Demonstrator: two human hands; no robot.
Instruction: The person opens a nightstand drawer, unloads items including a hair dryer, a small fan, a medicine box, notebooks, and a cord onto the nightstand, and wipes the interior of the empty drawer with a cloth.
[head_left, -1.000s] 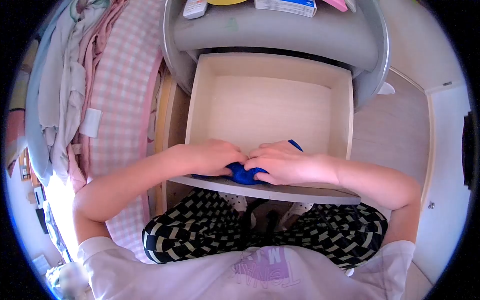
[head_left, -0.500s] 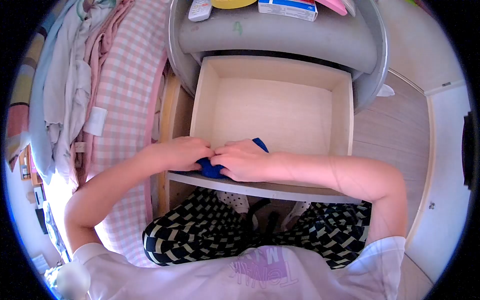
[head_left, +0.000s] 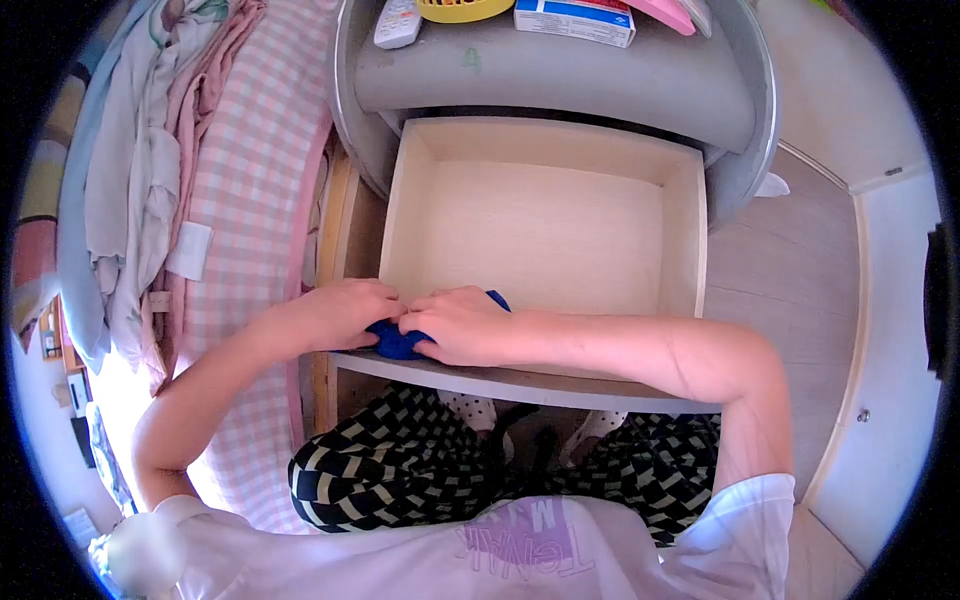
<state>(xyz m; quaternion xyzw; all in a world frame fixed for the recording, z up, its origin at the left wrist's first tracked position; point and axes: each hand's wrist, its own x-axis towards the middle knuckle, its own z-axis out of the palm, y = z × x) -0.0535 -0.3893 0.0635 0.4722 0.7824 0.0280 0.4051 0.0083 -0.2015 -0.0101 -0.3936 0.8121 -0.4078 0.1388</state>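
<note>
A blue cloth (head_left: 398,341) lies bunched over the front edge of the pulled-out drawer (head_left: 540,212). My left hand (head_left: 352,312) grips its left side with the fingers curled. Close beside it, my right hand (head_left: 458,325) presses on the cloth, fingers bent around it. A corner of the blue fabric sticks up behind my right hand. Both hands are at the left part of the drawer front, almost touching each other. The drawer has a pale wooden inside, and its floor is bare where it shows.
The grey nightstand (head_left: 560,80) carries a remote control (head_left: 398,24), a yellow basket (head_left: 465,9) and a medicine-style box (head_left: 575,22). To the left is a bed with a checked pink sheet (head_left: 250,190) and piled clothes (head_left: 135,170). My knees are under the drawer front.
Both hands and the blue cloth have moved a little to the left along the drawer's front edge. My right elbow has shifted left too.
</note>
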